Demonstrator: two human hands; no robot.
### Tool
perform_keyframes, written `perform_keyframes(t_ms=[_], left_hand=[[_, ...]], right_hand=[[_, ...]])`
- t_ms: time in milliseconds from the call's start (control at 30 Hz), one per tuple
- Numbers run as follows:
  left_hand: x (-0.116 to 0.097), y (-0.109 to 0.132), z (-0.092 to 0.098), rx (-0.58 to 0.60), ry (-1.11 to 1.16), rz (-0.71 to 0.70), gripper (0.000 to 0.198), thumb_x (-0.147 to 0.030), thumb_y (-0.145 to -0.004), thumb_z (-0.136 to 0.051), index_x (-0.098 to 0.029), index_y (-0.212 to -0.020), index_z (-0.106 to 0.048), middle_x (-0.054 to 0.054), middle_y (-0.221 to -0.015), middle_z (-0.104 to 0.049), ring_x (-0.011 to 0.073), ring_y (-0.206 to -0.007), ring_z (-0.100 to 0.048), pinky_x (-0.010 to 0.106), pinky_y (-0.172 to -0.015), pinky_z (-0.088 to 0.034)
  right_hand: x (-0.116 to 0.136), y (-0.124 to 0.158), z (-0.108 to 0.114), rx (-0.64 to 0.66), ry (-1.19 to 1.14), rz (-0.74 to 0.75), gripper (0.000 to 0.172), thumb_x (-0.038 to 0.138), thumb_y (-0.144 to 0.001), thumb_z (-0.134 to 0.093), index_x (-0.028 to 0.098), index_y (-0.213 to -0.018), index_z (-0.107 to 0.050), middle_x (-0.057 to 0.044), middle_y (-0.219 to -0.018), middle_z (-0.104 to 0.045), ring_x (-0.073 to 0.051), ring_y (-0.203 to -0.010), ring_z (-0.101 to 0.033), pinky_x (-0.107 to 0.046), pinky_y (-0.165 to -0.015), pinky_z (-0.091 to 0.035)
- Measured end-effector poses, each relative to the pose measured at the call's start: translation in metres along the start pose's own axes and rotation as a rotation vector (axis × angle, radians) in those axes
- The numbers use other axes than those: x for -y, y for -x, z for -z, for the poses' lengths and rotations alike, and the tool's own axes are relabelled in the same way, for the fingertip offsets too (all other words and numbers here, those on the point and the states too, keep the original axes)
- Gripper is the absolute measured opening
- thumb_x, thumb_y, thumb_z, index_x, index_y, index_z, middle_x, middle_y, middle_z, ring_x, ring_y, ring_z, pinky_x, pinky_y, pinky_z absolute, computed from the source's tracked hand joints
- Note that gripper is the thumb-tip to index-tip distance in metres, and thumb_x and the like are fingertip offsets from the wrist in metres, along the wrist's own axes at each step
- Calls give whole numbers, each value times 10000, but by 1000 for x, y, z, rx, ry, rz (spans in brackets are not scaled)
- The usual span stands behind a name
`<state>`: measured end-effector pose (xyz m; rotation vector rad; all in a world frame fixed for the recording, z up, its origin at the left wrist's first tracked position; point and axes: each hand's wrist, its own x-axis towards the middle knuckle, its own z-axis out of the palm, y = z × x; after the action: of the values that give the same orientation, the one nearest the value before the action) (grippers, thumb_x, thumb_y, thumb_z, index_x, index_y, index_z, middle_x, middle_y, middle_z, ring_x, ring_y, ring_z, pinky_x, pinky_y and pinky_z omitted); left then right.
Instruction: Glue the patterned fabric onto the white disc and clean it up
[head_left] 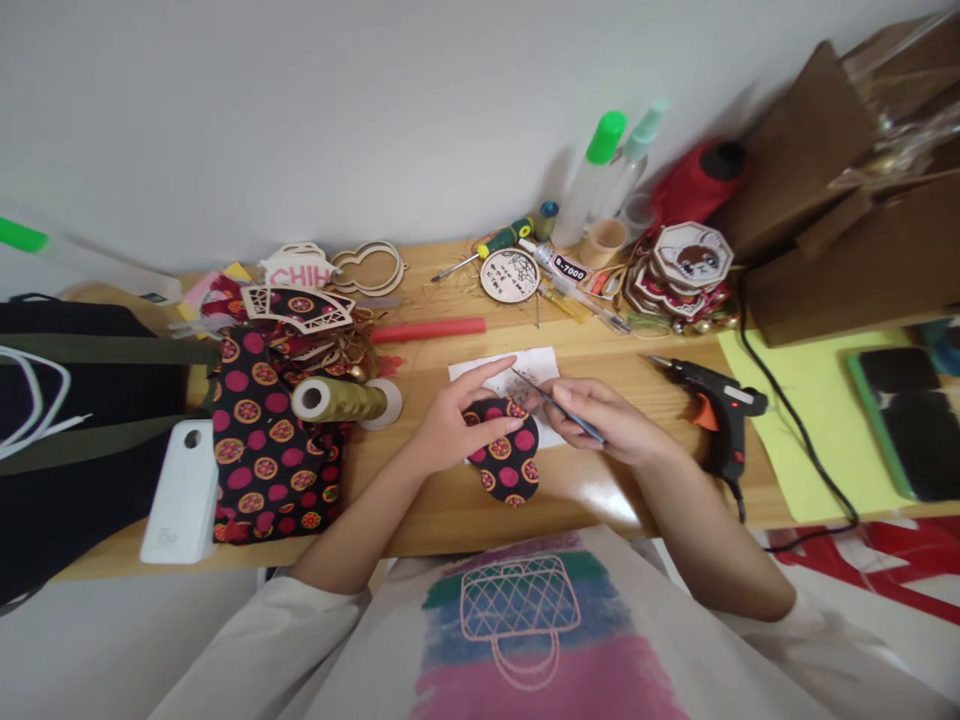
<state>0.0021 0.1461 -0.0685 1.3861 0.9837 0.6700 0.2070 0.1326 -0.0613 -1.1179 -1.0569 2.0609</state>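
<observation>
My left hand (457, 420) grips a gourd-shaped piece of patterned fabric (504, 468), black with magenta and orange round motifs. The thumb lies across its face and the index finger stretches out beyond it. Between the fingers of my right hand (592, 412) is a pair of slim dark tweezers (574, 418), the tip pointing up and left, just above the fabric piece. Under both hands lies a white paper (541, 362) scattered with tiny dark bits, too small to name. The far side of the fabric piece is partly covered by my fingers.
A glue gun (709, 405) with a black cord lies at right, near a phone (911, 420) on yellow paper. At left are folded patterned fabric (274, 480), a spool (341, 400) and a white power bank (178, 490). Bottles (589, 180), a screwdriver (487, 245) and wooden ornaments (690, 255) line the back.
</observation>
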Motion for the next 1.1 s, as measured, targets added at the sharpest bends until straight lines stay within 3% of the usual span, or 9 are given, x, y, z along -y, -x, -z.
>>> perform_keyframes(t_ms=[133, 233, 333, 500, 700, 800, 967, 1100], left_hand=[[3, -1, -3, 17, -15, 12, 732, -248, -697, -718, -159, -1362, -423, 116, -1160, -653, 147, -841, -660, 236, -751, -527], [5, -1, -4, 24, -32, 19, 744, -250, -706, -709, -159, -1376, -399, 93, -1038, -695, 161, -831, -664, 247, -733, -532], [4, -1, -4, 12, -53, 30, 732, -253, -701, -713, -177, -1364, -413, 97, -1080, -686, 170, -828, -664, 265, -729, -541], [4, -2, -5, -4, -55, 24, 697, -239, -689, -716, -181, -1330, -450, 122, -1223, -623, 174, -880, -664, 286, -782, -545], [4, -1, -5, 8, -32, 3, 666, -228, -688, -720, -201, -1307, -474, 112, -1269, -598, 174, -904, -666, 278, -783, -546], [1, 0, -4, 19, -29, 8, 653, -217, -693, -715, -196, -1301, -478, 112, -1274, -593, 161, -894, -662, 268, -790, -539], [-2, 0, -2, 25, -19, 28, 602, -236, -690, -717, -188, -1253, -508, 87, -1112, -665, 156, -845, -655, 255, -746, -543], [2, -1, -1, 9, -21, 58, 539, -272, -673, -737, -185, -1171, -551, 55, -948, -679, 149, -774, -652, 241, -684, -534]], right_hand=[[-6, -7, -11, -85, 54, 51, 319, 431, -751, -660, 130, -847, -609, 112, -468, -301, -30, -405, -201, -203, -399, -135], [-10, -11, -16, -132, 79, 84, 294, 412, -722, -684, 131, -756, -608, 73, -537, -437, -38, -466, -325, -197, -451, -232], [-10, -13, -16, -171, 90, 98, 296, 405, -685, -711, 133, -747, -612, 41, -617, -526, -62, -551, -410, -209, -520, -305], [-9, -13, -15, -197, 104, 94, 288, 384, -654, -732, 137, -725, -602, 54, -582, -519, -52, -521, -379, -205, -496, -280], [-9, -11, -14, -194, 96, 62, 304, 432, -704, -682, 154, -717, -558, 120, -418, -332, -30, -374, -215, -209, -390, -153], [-9, -10, -12, -213, 94, 45, 311, 447, -723, -660, 158, -735, -544, 122, -415, -324, -28, -360, -199, -209, -378, -136], [-10, -11, -9, -296, 133, 65, 303, 423, -702, -685, 152, -752, -561, 97, -484, -383, -32, -404, -235, -204, -398, -143], [-11, -13, -9, -355, 174, 119, 311, 400, -642, -733, 148, -719, -570, 58, -583, -486, -54, -506, -352, -206, -478, -247]])
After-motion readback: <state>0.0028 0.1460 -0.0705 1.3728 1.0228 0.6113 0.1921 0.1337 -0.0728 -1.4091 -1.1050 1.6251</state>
